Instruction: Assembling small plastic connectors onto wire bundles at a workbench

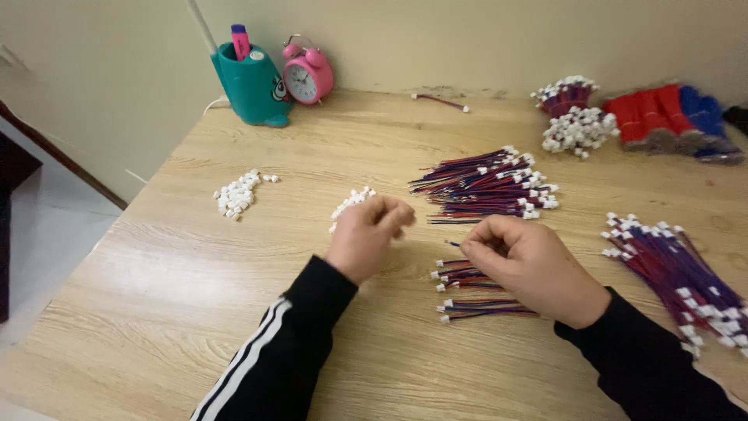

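Two hands over wooden table [195,312]. Left hand [366,238] curled shut beside small white connector heap [349,204]; contents hidden. Right hand [534,265] pinching thin red-blue wire [455,244] by its end, just above short wire bundles [467,290]. Wires likely light, limp, springy; grip near white plug, not mid-length. Connectors: tiny hard plastic, probably slippery, scatter easily. Bigger wire pile [487,185] behind.

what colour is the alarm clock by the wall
Pink, with a white face; the clock shows best in the head view, beside the teal pen holder.
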